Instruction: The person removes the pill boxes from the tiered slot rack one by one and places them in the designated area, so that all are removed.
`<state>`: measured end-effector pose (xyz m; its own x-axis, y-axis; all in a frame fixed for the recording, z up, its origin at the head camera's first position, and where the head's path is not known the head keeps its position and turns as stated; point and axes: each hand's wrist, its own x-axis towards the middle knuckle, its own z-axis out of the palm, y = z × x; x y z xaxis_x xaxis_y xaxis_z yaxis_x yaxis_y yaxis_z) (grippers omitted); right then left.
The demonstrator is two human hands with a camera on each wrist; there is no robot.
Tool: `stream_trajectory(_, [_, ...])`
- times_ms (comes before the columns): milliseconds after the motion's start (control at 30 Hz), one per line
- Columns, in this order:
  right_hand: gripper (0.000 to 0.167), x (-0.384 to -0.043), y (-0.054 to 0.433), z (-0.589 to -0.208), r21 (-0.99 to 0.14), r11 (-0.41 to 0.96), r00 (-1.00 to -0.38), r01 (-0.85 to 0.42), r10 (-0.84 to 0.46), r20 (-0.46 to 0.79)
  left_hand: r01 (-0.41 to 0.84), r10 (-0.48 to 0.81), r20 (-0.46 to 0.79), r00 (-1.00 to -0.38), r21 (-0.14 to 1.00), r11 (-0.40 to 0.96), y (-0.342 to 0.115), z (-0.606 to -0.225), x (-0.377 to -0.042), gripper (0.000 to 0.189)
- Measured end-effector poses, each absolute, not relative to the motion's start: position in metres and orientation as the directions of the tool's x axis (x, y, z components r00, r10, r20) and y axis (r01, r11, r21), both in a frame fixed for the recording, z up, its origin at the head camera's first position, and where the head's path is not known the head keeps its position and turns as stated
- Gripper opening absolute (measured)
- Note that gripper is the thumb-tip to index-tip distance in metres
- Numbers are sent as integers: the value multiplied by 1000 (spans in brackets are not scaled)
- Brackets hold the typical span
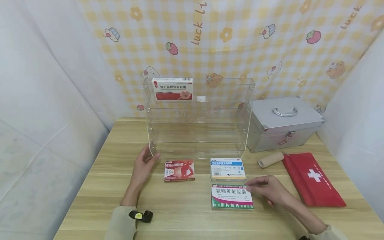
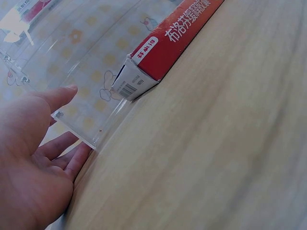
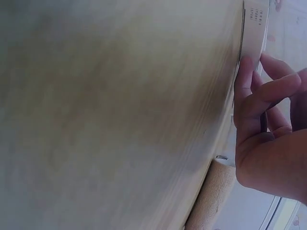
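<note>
My left hand (image 1: pixel 144 166) grips the lower left corner of a clear stepped display rack (image 1: pixel 198 145), thumb in front and fingers behind its side panel. My right hand (image 1: pixel 271 190) pinches the right end of a green, white and magenta capsule box (image 1: pixel 232 197) at its upper corner. In the right wrist view, the fingertips meet the white end of that box (image 3: pixel 254 31). Just behind it lies a blue and white medicine box (image 1: pixel 228 168). A red medicine box (image 1: pixel 179 170) lies before the rack, near my left hand.
One white and red medicine box (image 1: pixel 173 89) stands on the rack's top tier, at the left. To the right are a silver metal case (image 1: pixel 285 123), a cardboard tube (image 1: pixel 270 159) and a red first-aid pouch (image 1: pixel 315 180). A checkered cloth (image 1: pixel 186 30) hangs behind.
</note>
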<state>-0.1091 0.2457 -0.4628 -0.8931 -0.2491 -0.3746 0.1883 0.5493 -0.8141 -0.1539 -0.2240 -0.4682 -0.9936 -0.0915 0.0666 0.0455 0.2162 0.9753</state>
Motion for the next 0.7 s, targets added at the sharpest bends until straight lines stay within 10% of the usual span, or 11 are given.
stream_trajectory(400, [37, -111, 255, -447, -821, 545, -917, 168, -221, -334, 38, -90, 59, -994, 975, 220, -225, -468, -154, 64])
stream_trajectory(700, [30, -144, 232, -388, -857, 494, -922, -148, -382, -61, 32, -100, 54, -993, 978, 204, -231, -489, -162, 65])
